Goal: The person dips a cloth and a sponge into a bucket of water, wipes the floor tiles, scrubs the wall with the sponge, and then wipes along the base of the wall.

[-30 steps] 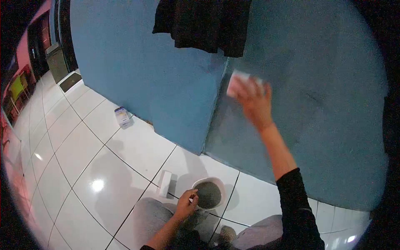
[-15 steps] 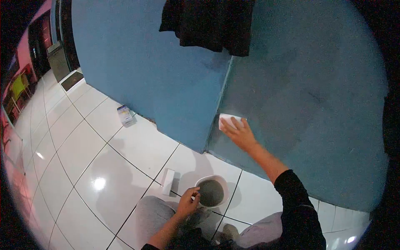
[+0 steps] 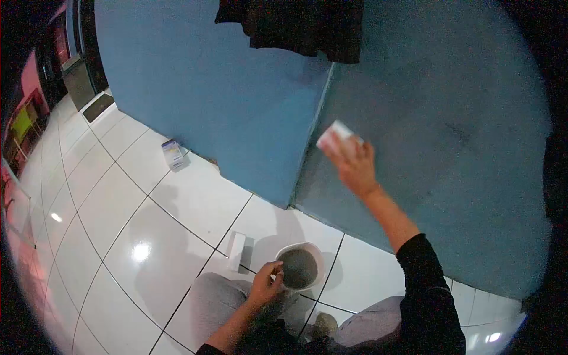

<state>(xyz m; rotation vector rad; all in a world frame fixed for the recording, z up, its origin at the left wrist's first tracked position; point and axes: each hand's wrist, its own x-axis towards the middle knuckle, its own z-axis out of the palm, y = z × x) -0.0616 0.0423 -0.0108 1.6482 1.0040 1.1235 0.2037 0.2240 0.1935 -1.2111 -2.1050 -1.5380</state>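
My right hand (image 3: 357, 165) is closed around a white sponge block (image 3: 339, 128) against the darker blue-grey wall (image 3: 414, 142), just right of the wall's corner. Part of the sponge is hidden under my fingers, and both are slightly blurred. Low down, my left hand (image 3: 266, 284) pinches the near-left rim of a small white tub (image 3: 320, 260). Murky grey liquid (image 3: 299, 269) fills much of the tub, which stands on the floor between my knees. Left of the tub lies a second white block (image 3: 236, 251), similar to the sponge.
A small printed box (image 3: 172, 155) sits on the white tiled floor (image 3: 118, 236) near the foot of the lighter blue wall (image 3: 207, 89). Dark cloth (image 3: 296, 26) hangs over the corner above. A doorway with a dark mat (image 3: 98, 108) is at far left.
My right hand has moved up and slightly right along the wall with the sponge, which is now tilted. The left hand keeps its place at the tub's rim. The view has shifted slightly.
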